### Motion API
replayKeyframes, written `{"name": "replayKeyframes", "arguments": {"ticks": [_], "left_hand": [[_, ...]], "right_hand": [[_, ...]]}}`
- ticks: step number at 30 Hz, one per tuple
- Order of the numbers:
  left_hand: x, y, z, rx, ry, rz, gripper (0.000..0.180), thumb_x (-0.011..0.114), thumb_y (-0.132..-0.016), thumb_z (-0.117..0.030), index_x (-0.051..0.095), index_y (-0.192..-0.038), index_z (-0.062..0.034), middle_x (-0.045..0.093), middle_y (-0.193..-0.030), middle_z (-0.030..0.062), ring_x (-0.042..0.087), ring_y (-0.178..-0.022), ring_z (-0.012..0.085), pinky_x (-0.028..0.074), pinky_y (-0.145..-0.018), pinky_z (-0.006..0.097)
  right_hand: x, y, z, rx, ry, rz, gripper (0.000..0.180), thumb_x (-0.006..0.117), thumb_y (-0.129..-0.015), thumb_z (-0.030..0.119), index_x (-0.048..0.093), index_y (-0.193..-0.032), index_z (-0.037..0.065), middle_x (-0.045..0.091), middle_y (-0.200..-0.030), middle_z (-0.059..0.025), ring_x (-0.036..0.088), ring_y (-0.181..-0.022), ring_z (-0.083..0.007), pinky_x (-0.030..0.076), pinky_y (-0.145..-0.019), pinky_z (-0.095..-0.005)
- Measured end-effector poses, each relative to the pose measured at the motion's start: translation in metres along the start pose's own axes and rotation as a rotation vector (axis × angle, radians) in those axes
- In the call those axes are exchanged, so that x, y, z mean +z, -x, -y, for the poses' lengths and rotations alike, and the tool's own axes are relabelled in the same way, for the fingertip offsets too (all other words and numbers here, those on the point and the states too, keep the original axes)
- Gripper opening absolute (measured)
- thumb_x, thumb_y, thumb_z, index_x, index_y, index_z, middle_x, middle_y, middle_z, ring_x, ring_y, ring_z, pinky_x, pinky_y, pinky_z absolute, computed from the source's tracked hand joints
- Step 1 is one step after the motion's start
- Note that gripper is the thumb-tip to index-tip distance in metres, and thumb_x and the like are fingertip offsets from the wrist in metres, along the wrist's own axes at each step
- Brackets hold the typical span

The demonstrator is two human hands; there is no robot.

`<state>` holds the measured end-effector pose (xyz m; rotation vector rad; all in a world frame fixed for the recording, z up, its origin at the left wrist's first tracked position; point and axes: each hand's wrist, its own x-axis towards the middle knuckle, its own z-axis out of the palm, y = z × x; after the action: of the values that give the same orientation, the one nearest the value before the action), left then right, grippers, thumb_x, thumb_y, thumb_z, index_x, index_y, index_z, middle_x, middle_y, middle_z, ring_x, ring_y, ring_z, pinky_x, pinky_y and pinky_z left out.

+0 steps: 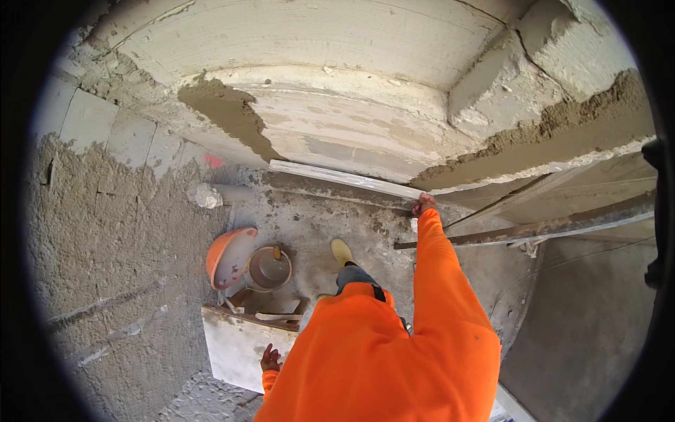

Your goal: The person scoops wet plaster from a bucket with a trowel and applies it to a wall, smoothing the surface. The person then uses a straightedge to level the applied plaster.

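Observation:
My right hand [422,205] reaches out in an orange sleeve and grips the near end of a long pale straightedge [337,176]. The straightedge lies along the foot of a block wall [365,119] partly covered with grey-brown mortar. My left hand [269,359] hangs low beside my body, fingers apart, touching the edge of a white slab [235,344] on the floor. It holds nothing. My yellow boot [342,251] stands on the rough floor between the two hands.
A round bucket [268,269] with a tool in it stands by an orange bowl-shaped vessel [226,257] tipped on its side. Rough plaster [105,232] covers the left wall. Long metal bars [548,226] lie at the right. A pale lump [205,195] sits near the corner.

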<state>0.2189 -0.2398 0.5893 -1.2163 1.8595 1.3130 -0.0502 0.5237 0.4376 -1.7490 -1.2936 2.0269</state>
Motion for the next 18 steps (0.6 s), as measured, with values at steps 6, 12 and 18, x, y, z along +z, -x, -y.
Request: {"name": "replayKeyframes", "arguments": {"ticks": [6,12,18], "left_hand": [[-0.009,-0.020,0.051,0.051,0.113,-0.014,0.051,0.065,-0.085,-0.008,0.058,-0.136,-0.0095,0.068,-0.101,0.0084,0.062,-0.082,0.0171,0.052,-0.080,0.029],[-0.002,-0.022,0.049,0.150,0.110,0.073,0.053,0.065,-0.087,-0.008,0.056,-0.139,-0.0147,0.068,-0.101,0.0034,0.061,-0.086,0.0144,0.051,-0.078,0.032],[0.007,-0.027,0.016,0.109,0.098,0.131,0.052,0.065,-0.088,-0.009,0.056,-0.139,-0.0163,0.068,-0.102,0.0025,0.061,-0.087,0.0139,0.050,-0.077,0.032]], "right_hand": [[0.004,-0.013,0.011,0.024,-0.116,0.018,0.017,0.061,-0.096,0.027,0.051,-0.106,0.018,0.063,-0.073,-0.0068,0.048,-0.047,-0.0133,0.048,-0.041,-0.0325],[0.007,-0.020,0.003,0.033,-0.186,0.039,0.012,0.060,-0.097,0.027,0.051,-0.102,0.020,0.063,-0.075,-0.0069,0.047,-0.045,-0.0142,0.046,-0.041,-0.0330],[0.012,-0.014,0.008,0.073,-0.093,-0.067,0.017,0.050,-0.093,0.015,0.051,-0.078,0.022,0.062,-0.067,-0.0050,0.043,-0.042,-0.0136,0.044,-0.042,-0.0330]]}}
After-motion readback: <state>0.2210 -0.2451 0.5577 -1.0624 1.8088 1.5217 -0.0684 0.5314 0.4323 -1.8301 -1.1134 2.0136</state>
